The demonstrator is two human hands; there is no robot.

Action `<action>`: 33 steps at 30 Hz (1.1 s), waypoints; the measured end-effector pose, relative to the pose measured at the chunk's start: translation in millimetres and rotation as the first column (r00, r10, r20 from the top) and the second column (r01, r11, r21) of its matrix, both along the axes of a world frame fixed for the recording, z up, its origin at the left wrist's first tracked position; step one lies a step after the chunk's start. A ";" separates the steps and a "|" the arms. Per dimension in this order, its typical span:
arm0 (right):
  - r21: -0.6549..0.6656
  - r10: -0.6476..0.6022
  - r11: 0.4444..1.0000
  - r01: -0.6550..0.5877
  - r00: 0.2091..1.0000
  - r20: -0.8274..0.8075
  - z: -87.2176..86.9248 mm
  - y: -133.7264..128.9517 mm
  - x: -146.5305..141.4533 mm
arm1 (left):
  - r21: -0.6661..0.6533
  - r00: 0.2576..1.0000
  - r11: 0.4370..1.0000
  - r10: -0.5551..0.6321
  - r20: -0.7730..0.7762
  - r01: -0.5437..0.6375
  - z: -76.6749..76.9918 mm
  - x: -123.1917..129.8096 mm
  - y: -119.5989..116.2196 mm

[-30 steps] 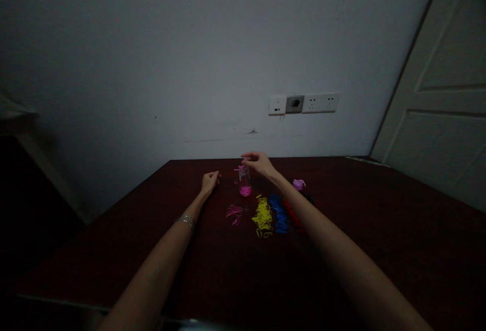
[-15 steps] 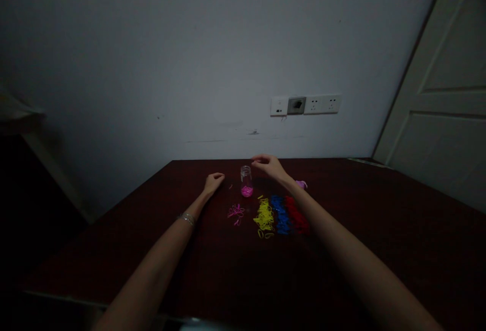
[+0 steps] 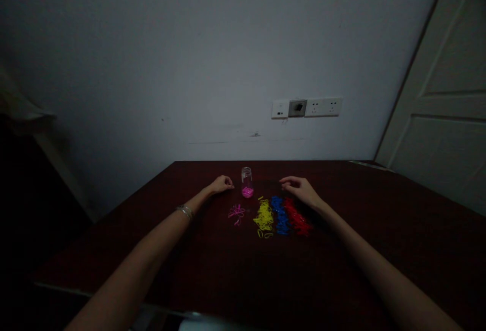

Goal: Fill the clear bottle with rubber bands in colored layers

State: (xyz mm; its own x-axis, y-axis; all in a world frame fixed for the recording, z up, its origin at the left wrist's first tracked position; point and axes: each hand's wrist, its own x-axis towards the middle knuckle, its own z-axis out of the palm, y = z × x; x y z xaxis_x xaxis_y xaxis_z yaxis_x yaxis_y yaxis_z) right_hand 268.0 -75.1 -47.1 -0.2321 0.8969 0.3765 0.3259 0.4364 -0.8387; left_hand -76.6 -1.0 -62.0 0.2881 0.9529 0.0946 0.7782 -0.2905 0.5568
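Two hands, head view: my left hand [image 3: 221, 184] and my right hand [image 3: 300, 189] are over the dark red table [image 3: 220, 265], one at each side of the glass jar [image 3: 246, 179].
Glass jar: it stands upright, long axis vertical; no lid shows on it, and pink rubber bands [image 3: 247, 193] lie at its bottom.
Nearer hand: the left, just beside the jar but apart from it; the right is farther away.
Left fingers: curled, pointing toward the jar; I cannot tell if they pinch something. A bracelet [image 3: 186, 211] is around this wrist.
Right fingers: pointing to the left, the thumb a little apart, a narrow gap; I see nothing held.
Loose pink bands [image 3: 237, 211]: a small heap, closer to me than the jar and slightly left.
Other heaps: yellow bands [image 3: 265, 214], blue bands [image 3: 280, 215] and red bands [image 3: 298, 217], side by side; the red lies beside my right hand.
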 end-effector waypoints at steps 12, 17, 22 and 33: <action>-0.005 0.009 1.000 -0.009 0.999 0.051 0.1 -6.5 -0.6 | -0.082 0.982 0.983 -0.170 -0.081 0.164 12.0 8.0 -34.4; 0.009 -0.012 1.000 0.012 0.998 0.068 4.1 -12.0 -1.7 | -0.123 0.969 0.963 -0.246 -0.026 0.241 20.2 11.2 -73.2; 0.049 -0.045 0.998 0.040 0.993 0.109 4.8 -14.3 -2.3 | -0.252 0.943 0.911 -0.331 0.023 0.325 31.0 20.5 -100.3; 0.038 -0.036 0.999 0.032 0.993 0.113 2.2 -13.3 -1.2 | -0.236 0.929 0.916 -0.356 -0.098 0.326 42.0 42.0 -122.3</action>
